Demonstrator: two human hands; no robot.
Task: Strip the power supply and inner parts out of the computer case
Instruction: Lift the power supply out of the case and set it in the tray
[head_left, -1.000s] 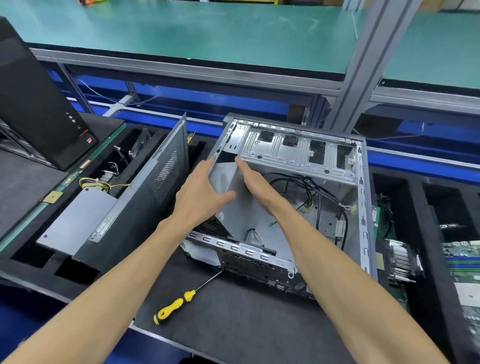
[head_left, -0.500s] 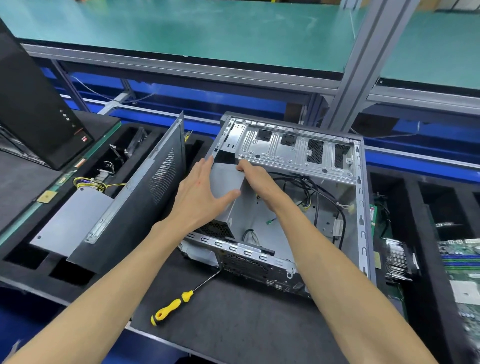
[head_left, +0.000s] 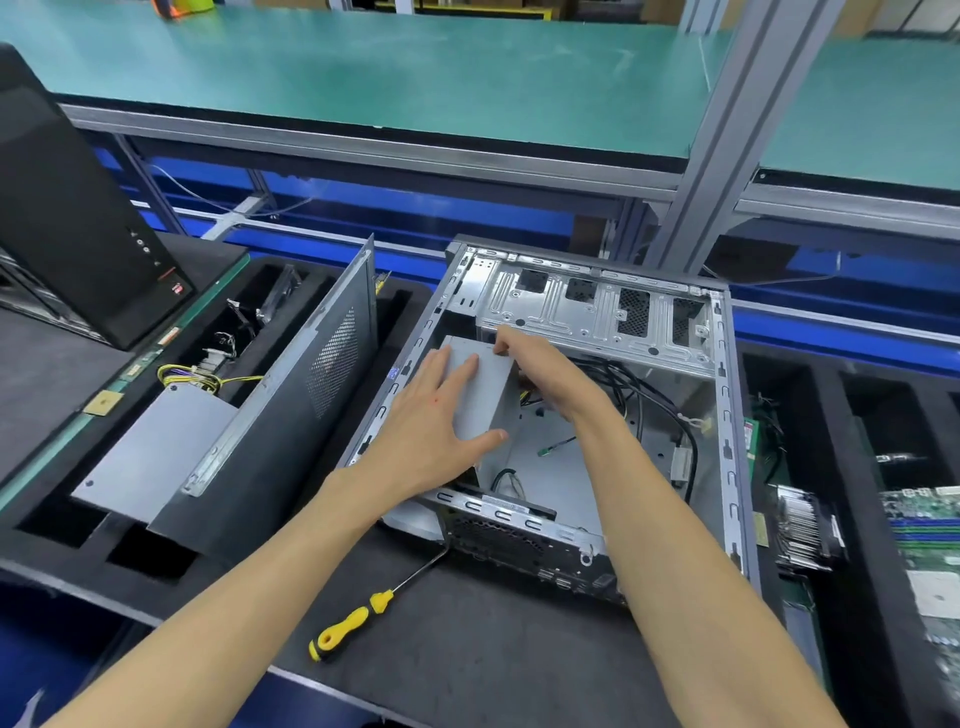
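Power supply (head_left: 480, 387) in the open case (head_left: 727, 415) on black foam matting (head_left: 493, 649): left hand (head_left: 431, 431) flat on it, right hand (head_left: 545, 371) clamped on its far edge.

Both forearms bare, no sleeves; left hand (head_left: 431, 421) bears a small red dot.

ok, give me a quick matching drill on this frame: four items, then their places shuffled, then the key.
Items
1. screwdriver
2. power supply
3. side panel
4. motherboard

Places
A. under both hands, inside the computer case
B. far right, in a foam tray slot
C. on the black mat in front of the case
D. leaning upright, left of the case

Pairs: 1-C, 2-A, 3-D, 4-B
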